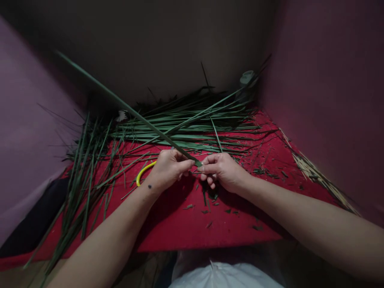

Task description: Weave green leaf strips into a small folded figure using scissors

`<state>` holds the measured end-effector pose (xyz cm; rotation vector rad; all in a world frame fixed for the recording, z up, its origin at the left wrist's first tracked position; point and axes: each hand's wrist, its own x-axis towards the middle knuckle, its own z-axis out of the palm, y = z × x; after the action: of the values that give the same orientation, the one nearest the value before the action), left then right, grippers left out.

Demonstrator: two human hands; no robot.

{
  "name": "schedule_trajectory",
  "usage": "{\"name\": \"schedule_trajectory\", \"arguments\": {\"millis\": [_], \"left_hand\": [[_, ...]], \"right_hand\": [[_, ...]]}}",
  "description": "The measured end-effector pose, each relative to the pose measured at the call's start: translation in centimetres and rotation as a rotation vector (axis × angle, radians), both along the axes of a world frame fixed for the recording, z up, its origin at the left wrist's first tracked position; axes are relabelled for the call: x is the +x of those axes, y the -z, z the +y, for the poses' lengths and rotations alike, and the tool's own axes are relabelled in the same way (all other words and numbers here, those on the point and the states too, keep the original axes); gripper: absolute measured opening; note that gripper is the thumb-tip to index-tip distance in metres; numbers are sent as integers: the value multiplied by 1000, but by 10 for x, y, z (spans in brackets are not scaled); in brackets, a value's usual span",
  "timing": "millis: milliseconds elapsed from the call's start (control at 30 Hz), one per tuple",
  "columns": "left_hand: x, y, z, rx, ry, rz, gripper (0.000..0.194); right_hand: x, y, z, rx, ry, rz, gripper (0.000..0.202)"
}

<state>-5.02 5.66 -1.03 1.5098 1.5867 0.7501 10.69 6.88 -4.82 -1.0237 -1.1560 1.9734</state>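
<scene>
My left fingers point(187, 164) pinch long green strip point(129, 108) close to its near end; my right fingers point(207, 169) close on that same end, just beside. Strip slants up toward far left, above red surface point(186, 234), crossing in front of heaped green leaves point(192, 129) at back. More long blades point(76, 192) trail down left side, past front edge. Yellow loop point(144, 171), partly hidden, lies at my left. Small dark clippings point(265, 173) scatter on right.
</scene>
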Motion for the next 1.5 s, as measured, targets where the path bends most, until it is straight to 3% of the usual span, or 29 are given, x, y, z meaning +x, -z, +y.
{"name": "schedule_trajectory", "arguments": {"millis": [133,233,300,433,633,767,867,1000,1133,1300,1400,1500], "left_hand": [[-7,-1,4,177,-37,-45,12],[-18,-3,9,355,-125,58,11],[-25,-5,13,386,-164,35,10],[-29,-1,13,238,-65,-235,12],[-13,12,5,-170,145,-419,15],[-14,14,7,-218,240,-674,34],[-16,15,8,-212,276,-738,31],[-14,12,6,-125,201,-674,16],[-12,6,3,-10,122,-514,15],[-12,4,2,-157,129,-392,21],[-6,0,0,-208,148,-339,22],[0,-3,-4,-113,136,-305,22]], "right_hand": [[0,-1,-2,-13,-3,-19,11],[1,0,-2,-6,-25,-4,11],[1,1,-3,-9,-38,12,11],[0,1,-3,-14,-18,10,11],[1,1,0,-44,-47,83,8],[5,3,4,-162,-173,249,7],[7,6,6,-236,-320,365,9],[8,8,6,-228,-381,390,17],[4,4,2,-84,-248,278,24],[1,0,-4,147,-55,29,7],[0,-1,-6,235,-70,-104,9],[-1,-1,-7,247,-84,-96,5]]}}
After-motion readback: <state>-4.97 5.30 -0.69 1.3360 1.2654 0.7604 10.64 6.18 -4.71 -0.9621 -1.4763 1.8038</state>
